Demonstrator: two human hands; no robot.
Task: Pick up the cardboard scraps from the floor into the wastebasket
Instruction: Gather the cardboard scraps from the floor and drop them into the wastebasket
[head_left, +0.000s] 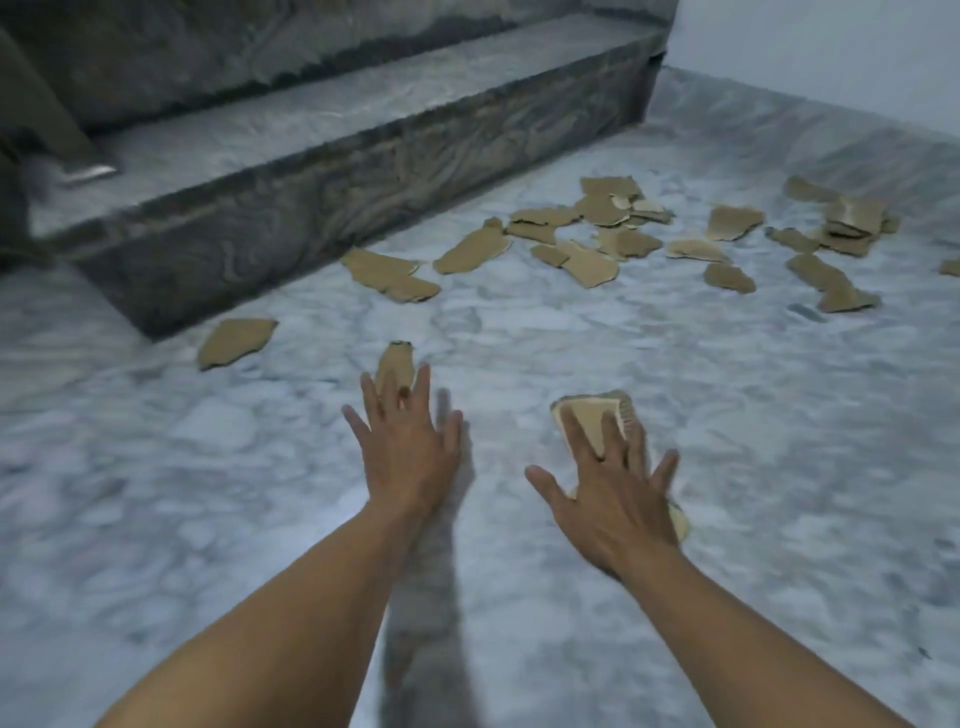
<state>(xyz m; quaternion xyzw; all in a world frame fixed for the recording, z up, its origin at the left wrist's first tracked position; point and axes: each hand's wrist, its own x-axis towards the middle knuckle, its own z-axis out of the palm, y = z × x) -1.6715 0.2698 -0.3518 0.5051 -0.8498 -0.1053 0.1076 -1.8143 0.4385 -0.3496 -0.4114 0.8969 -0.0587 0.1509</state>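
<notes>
Floor (727, 415): marble, bounded by a step (311, 171) at upper left and a wall (831, 52) at upper right, with bare floor near and on both sides of the arms. Left hand (405, 441) has its fingers straight and spread, tips over a narrow scrap (396, 364) whose long axis points away from the person. Right hand (618, 499) lies flat, fingers spread, pressing on a stack (587, 421) that runs out from under the palm, away and slightly left. More scraps (597, 223) lie scattered beyond, near the step.
</notes>
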